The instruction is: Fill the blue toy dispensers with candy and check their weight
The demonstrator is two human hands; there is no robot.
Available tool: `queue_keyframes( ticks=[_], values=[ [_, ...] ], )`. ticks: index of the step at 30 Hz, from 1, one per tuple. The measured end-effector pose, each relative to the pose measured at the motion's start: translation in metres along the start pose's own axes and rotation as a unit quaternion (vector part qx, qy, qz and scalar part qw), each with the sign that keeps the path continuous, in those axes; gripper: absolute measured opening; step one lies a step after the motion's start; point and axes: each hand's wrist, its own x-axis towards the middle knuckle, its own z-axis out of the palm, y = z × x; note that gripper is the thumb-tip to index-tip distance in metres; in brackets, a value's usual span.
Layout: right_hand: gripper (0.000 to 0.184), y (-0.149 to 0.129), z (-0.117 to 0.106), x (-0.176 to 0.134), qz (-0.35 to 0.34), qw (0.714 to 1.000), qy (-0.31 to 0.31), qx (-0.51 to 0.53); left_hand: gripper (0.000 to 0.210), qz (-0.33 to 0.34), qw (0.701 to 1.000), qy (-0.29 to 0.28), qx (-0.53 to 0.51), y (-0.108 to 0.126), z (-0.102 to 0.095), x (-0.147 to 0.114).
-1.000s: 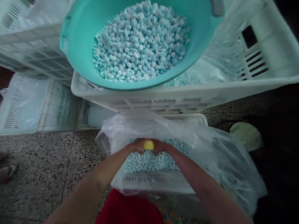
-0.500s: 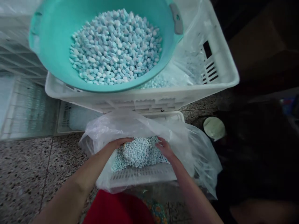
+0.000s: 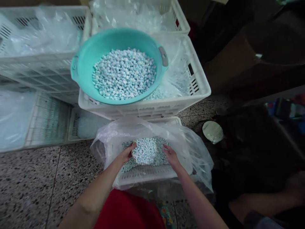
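Note:
Small pale blue and white tablets (image 3: 164, 156) lie in a plastic-lined white crate (image 3: 147, 178) low in front of me. Over them, my left hand (image 3: 130, 151) grips the left edge of a shallow round bowl (image 3: 132, 155), of which only a thin yellowish rim shows. A heap of the same tablets fills it. To the right, my right hand (image 3: 170, 154) is open, fingers spread at the tablets, apart from the bowl. A turquoise basin (image 3: 83, 76) holding many more tablets rests on a taller white crate (image 3: 143, 109) beyond.
Clear plastic sheeting (image 3: 200, 152) spills over the low crate's right side. More white crates (image 3: 35, 60) with plastic bags stand at the left and back. A pale round lid-like object (image 3: 213, 132) is on the right. Another person's arm (image 3: 264, 203) shows at lower right.
The view has shifted back, showing more crates. The bowl, heaped with tablets, now stands out more clearly in my left hand. My right hand stays spread beside it.

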Motion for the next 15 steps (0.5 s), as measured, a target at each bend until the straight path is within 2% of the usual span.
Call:
queue_keyframes(
  ticks=[5,10,15],
  values=[
    [0.058,-0.014,0.025,-0.032,0.086,0.989,-0.034,0.112,0.060,0.002,1.000,0.005,-0.023,0.003,0.006,-0.036],
    [0.052,-0.039,0.049,-0.054,0.162,0.955,-0.080,0.236,0.057,-0.009,0.999,0.015,-0.049,0.009,0.019,-0.068],
    [0.046,-0.065,0.055,-0.074,0.179,0.925,-0.061,0.329,0.056,-0.003,0.999,0.021,-0.044,0.019,0.034,-0.097]
  ],
)
